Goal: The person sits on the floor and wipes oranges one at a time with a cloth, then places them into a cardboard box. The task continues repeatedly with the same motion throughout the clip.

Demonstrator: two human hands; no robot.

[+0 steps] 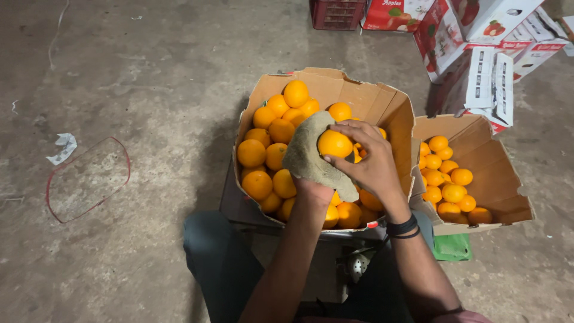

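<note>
My left hand (315, 190) holds a greenish-tan cloth (310, 155) draped over its palm, above a large cardboard box (382, 104) full of oranges (266, 149). My right hand (368, 158) grips one orange (334, 143) and presses it against the cloth. Both hands hover over the middle of the box. Black bands circle my right wrist.
A second, smaller cardboard box (505, 179) with several oranges stands to the right. White and red fruit cartons (490, 66) are stacked at the back right, beside a red crate (336, 13). A clear plastic sheet with a red rim (86, 178) lies on the concrete floor at left.
</note>
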